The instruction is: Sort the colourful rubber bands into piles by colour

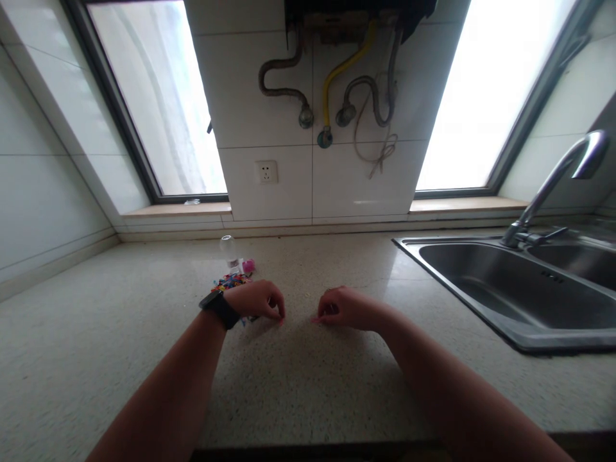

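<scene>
Just beyond the left hand [262,299], farther from the right hand [344,308], lay bright bits [231,280]; both hands pinched closed, hold unclear.

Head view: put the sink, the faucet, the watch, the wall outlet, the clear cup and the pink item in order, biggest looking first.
1. Sink
2. Faucet
3. Watch
4. Wall outlet and clear cup: too alike to rank
5. Pink item

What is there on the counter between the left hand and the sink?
The right hand, its fingertips on the counter, as the head view shows.
</scene>
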A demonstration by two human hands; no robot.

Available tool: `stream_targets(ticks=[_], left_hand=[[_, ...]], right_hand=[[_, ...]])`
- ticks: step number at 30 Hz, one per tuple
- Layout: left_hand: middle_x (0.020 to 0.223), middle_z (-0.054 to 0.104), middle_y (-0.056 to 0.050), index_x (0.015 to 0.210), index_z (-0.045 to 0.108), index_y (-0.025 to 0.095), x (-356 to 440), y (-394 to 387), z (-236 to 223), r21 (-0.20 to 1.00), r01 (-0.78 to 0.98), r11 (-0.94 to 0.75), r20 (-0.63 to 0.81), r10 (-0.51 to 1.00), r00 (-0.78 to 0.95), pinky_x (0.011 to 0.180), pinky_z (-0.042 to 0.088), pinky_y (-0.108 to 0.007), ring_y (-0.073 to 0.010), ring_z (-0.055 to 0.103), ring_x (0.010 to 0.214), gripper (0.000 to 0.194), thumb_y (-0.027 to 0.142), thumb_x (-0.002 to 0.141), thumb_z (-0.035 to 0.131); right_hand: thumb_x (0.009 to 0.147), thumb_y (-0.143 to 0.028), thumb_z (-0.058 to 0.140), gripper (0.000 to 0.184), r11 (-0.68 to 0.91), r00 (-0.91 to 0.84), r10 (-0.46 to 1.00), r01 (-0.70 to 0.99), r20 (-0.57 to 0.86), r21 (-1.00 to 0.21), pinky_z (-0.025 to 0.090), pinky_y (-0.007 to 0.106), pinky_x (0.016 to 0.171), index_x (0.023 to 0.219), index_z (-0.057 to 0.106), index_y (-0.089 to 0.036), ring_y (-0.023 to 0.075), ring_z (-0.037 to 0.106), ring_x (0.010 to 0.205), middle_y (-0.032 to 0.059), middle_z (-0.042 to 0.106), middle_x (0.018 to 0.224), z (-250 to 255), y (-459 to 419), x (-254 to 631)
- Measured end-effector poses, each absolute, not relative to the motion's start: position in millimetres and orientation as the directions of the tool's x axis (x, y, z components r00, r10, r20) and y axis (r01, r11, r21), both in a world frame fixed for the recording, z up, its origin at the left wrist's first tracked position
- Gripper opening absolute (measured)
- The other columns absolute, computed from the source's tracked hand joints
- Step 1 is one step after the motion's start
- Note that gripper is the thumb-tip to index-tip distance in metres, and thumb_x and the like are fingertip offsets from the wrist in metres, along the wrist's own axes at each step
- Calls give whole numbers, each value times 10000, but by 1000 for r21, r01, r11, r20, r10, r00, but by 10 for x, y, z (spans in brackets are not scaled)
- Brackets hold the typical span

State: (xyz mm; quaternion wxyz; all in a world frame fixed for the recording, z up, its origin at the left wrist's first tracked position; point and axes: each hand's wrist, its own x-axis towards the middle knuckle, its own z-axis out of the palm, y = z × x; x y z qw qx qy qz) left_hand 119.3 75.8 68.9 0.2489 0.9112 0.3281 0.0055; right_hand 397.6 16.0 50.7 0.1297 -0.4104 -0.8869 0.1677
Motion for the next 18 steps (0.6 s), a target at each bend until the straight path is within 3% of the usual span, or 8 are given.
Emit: stream_targets(ticks=[5, 9, 13, 18], left_hand=[[607, 511, 36, 954, 781, 221, 1186, 769, 690, 515, 549, -658, -147, 563, 813, 530, 308, -205, -80, 440, 567, 267, 407, 776, 709], [632, 536, 26, 1030, 749, 190, 1156, 774, 727, 560, 524, -642, -80, 588, 805, 530, 307, -203, -85, 446, 578, 322, 423, 847, 623], [676, 589, 4, 1002, 741, 178, 1055, 829, 755, 448, 612, -652, 12, 689, 725, 562, 331, -212, -98, 498, 617, 316, 410, 880, 565], [712, 622, -16, 979, 742, 169, 872, 946, 731, 359, 706, -610, 5, 758, 653, 579, 342, -223, -114, 532, 642, 315, 408, 853, 579]], right_hand=[[882, -454, 616, 281, 619, -648, 757, 667, 87, -414, 391, 246, 667, 914, 749, -208, 132, 586, 709, 33, 712, 814, 501, 145, 3951], [873, -485, 617, 314, 601, -642, 764, 673, 62, -431, 380, 246, 652, 917, 752, -204, 131, 572, 696, 35, 703, 804, 498, 146, 3938], [885, -393, 604, 254, 576, -611, 786, 673, 90, -463, 368, 240, 629, 935, 741, -185, 124, 554, 679, 37, 692, 798, 509, 165, 3955], [889, -297, 571, 201, 579, -577, 800, 674, 162, -459, 373, 241, 640, 892, 723, -165, 124, 549, 686, 37, 680, 785, 527, 185, 4015]])
